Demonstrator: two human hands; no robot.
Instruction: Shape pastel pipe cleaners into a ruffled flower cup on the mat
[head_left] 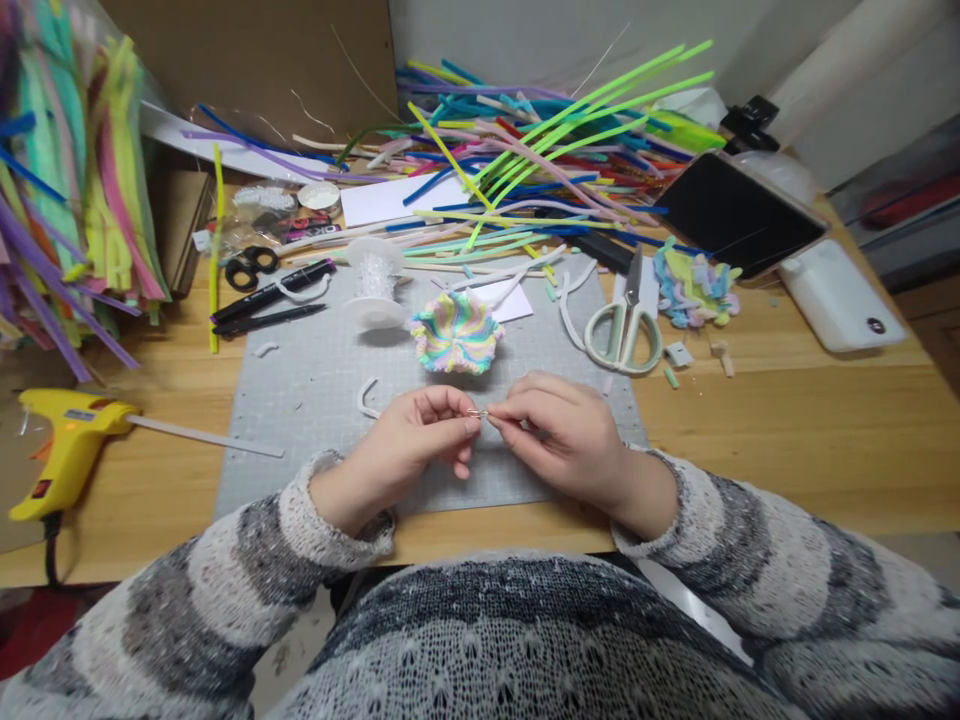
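Between my two hands, over the front of the grey cutting mat (300, 440), is a small shiny metal piece (477, 413), too small to make out its kind. My left hand (431, 430) pinches its left end between thumb and finger. From the other side, the fingertips of my right hand (559, 430) close on its right end. Just beyond my fingers sits a ruffled pastel-striped flower shape (457, 335). A spool of clear strand (375, 280) stands behind it to the left. A bent white strip (366, 398) lies near my left hand.
A yellow glue gun (71, 450) with a long glue stick lies at left. Scissors (622, 325), a second ruffled piece (694, 285), a dark-screened tablet (739, 215) and a white box-like device (840, 295) are at right. Many pipe cleaners (525, 150) are heaped behind; pens (274, 290) lie left.
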